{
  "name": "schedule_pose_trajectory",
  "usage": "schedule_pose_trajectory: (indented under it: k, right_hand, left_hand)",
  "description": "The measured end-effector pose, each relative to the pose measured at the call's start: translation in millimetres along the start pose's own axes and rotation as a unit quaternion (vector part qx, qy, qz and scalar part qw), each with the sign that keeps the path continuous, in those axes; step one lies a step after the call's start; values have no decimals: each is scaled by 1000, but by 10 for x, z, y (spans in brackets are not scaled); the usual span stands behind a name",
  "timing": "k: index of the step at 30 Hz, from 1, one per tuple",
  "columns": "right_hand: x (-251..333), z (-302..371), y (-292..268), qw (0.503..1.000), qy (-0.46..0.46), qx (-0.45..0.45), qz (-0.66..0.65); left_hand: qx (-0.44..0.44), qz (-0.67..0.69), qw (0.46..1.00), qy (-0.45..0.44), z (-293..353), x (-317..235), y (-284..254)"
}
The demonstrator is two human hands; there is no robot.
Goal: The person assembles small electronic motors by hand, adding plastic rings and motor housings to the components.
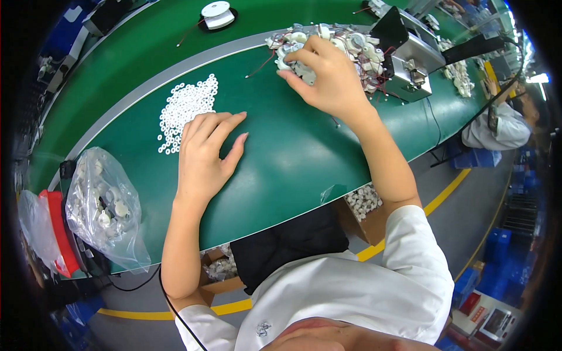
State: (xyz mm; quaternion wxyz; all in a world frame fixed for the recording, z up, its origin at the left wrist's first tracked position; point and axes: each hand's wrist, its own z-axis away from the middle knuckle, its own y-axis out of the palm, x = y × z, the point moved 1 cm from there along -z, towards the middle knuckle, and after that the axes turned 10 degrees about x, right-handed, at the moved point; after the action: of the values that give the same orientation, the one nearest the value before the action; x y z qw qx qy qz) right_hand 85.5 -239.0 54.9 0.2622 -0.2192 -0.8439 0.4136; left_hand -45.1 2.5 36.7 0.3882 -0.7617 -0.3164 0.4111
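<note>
My left hand (205,149) is over the green table, its fingertips next to a spread of small white ring-shaped washers (190,105). Thumb and forefinger stand apart, with nothing visible between them. Farther right, my right hand (333,79) reaches to the near left side of a heap of small white parts with thin red and black wires (366,50). Its thumb and forefinger are apart around a pale round part (301,69) at the heap's edge. Whether they touch that part I cannot tell; the palm hides some of the heap.
A clear plastic bag of white parts (105,205) lies at the left beside a red bin edge (58,234). A metal device (410,73) stands right of the heap. Beyond the grey rail sits a white spool (218,14). Boxes (366,219) stand below the table; a co-worker (497,126) sits far right.
</note>
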Motion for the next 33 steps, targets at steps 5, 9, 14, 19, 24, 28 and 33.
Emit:
schedule_pose_trajectory:
  k: [5,9,14,19,24,28,33]
  right_hand:
    - [95,-25,62,998,-47,2,-37]
    - [426,47,119,991,-101,24,-88]
    - [801,177,256,968,-174,131,-127]
    - [817,221,389,955,-178,173,-163]
    - [761,201,421,956,-161,184,-162]
    - [757,219,443,956,-158,190,-158]
    - [745,245,458,953,-150,204,-163]
  left_hand:
    - [-90,-23,994,-60,394,-107,-268]
    - [-252,-60,941,-217,981,-10,-440]
    - [-368,-64,893,-252,1508,259,-903]
    - [-402,416,815,-25,2017,330,-1572]
    - [-207,85,932,-286,2009,417,-1420]
    - [-146,-21,932,-332,1789,498,-1231]
    - [123,-204,784,-573,1747,675,-1105]
